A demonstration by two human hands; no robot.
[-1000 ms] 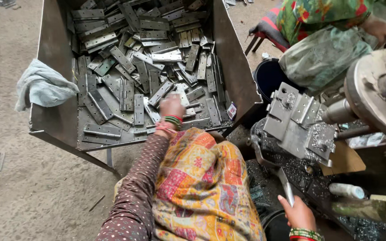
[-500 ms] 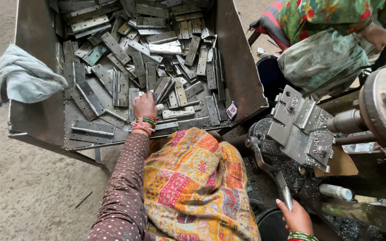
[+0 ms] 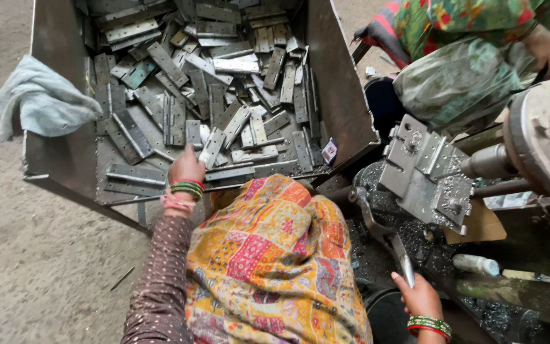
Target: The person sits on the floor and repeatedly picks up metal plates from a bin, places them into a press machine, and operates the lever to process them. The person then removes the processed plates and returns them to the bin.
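My left hand [image 3: 186, 169] reaches into a big metal bin [image 3: 342, 95] full of several flat grey metal hinges [image 3: 224, 95]. Its fingers rest on the hinges near the bin's front edge and close around one hinge [image 3: 211, 148]. My right hand [image 3: 420, 296] grips the metal lever handle [image 3: 389, 245] of a machine at the lower right. Green and red bangles sit on both wrists. A patterned yellow cloth [image 3: 275, 261] covers my lap between the arms.
A light blue rag [image 3: 42, 102] hangs over the bin's left wall. The machine's drilled steel fixture [image 3: 424, 172] and a large wheel [image 3: 545, 146] stand at the right. Another person in green floral clothes [image 3: 479, 57] sits beyond the machine. Bare concrete floor lies to the left.
The view has shifted, so the bin now lies further right and lower. My left hand stays in the front of the hinge pile, closing on a hinge. My right hand keeps its hold on the lever.
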